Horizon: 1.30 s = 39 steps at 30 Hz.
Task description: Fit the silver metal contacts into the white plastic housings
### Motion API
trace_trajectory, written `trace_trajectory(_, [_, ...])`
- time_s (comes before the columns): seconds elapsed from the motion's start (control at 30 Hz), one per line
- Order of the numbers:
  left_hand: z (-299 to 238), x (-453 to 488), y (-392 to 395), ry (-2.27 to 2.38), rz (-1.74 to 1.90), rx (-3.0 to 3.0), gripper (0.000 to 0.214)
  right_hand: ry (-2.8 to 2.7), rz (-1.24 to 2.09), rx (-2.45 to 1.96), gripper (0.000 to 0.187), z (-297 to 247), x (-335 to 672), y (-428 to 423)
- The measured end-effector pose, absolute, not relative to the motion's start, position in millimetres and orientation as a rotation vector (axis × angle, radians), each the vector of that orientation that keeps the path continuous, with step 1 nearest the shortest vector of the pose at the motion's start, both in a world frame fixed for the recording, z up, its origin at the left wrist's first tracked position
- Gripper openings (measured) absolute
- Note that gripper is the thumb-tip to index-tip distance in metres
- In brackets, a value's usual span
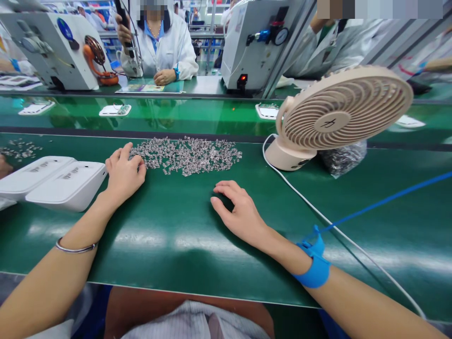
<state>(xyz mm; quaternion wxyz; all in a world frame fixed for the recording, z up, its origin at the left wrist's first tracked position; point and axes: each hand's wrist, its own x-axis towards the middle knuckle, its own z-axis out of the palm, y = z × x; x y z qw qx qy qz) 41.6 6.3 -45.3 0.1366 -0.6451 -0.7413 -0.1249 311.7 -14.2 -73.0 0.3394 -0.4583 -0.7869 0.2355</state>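
My left hand (124, 170) is at the left end of a loose pile of small metal pieces (190, 155), its fingers apart and bent, with nothing visible in them. Close beside it, on the left, lie two white plastic housings (67, 186) side by side; whether the fingers touch the nearer one is hard to tell. My right hand (240, 212) hovers or rests over the green mat (169, 240), in front of the pile's right end. Its thumb stands away from the curved fingers, and it holds nothing. A blue strap (314, 266) circles my right wrist.
A beige fan (332, 117) stands at right, with its white cable (318, 212) running forward. Behind it sits a clear plastic bag (344, 157). A blue cord (388, 200) crosses from my wrist. White parts (115, 110) lie on the belt beyond; a co-worker (162, 52) sits opposite.
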Motion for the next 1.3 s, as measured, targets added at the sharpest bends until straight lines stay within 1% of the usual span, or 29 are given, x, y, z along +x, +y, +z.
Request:
trace_trajectory(0.23, [-47.7, 43.3, 6.3, -2.024, -0.246, -1.871, 0.034, -2.058, 0.61, -1.191, 0.015, -72.4, 311.5, -14.3])
trace_trajectory(0.4, [-48.6, 43.3, 7.2, -1.954, -0.236, -1.922, 0.031, -2.072, 0.6, -1.177, 0.016, -71.7, 311.8, -14.1])
trace_trajectory(0.67, [-44.8, 40.0, 9.8, -2.104, -0.354, -1.865, 0.025, -2.082, 0.547, -1.16, 0.015, -73.7, 312.7, -14.0])
trace_trajectory(1.03, [-47.0, 37.6, 14.1, -2.128, -0.308, -1.897, 0.023, -2.085, 0.543, -1.156, 0.015, -75.1, 312.8, -13.9])
trace_trajectory(1.1, [-47.6, 34.2, 16.7, -2.158, -0.371, -1.915, 0.022, -2.082, 0.544, -1.167, 0.016, -75.4, 312.8, -14.0])
trace_trajectory(1.3, [-44.5, 21.9, 23.0, -2.199, -0.754, -1.943, 0.015, -2.092, 0.537, -1.136, 0.015, -75.9, 313.4, -13.4])
